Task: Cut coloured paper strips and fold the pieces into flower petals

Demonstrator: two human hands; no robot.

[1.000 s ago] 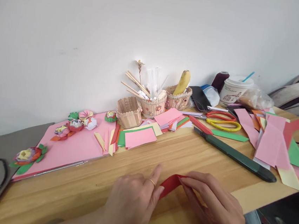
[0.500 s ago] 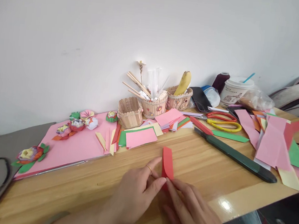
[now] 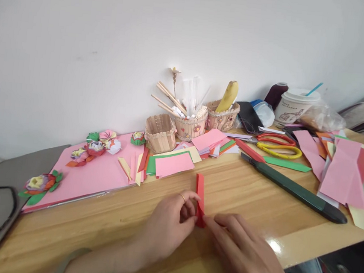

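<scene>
A narrow folded strip of red paper (image 3: pixel 200 192) lies on the wooden table in front of me, its far end pointing toward the wall. My left hand (image 3: pixel 172 219), with a ring on one finger, curls its fingers and thumb around the strip's left edge near the lower end. From the other side, my right hand (image 3: pixel 248 248) pinches the strip's lower right edge at the fold with its fingertips. The strip's lowest part is partly hidden by my fingers.
Folded paper flowers (image 3: pixel 96 147) rest on pink sheets (image 3: pixel 101 174). Small wooden baskets (image 3: pixel 160 134) stand by the wall, one with a banana (image 3: pixel 228 97). Rightward lie a dark green cutter knife (image 3: pixel 302 193), scissors (image 3: pixel 279 151), loose paper pieces (image 3: pixel 341 173) and a lidded cup (image 3: pixel 296 106).
The red strip has become narrower, folded over lengthwise. My left fingers have curled in, and my right hand has shifted slightly right and down. The view has turned a little.
</scene>
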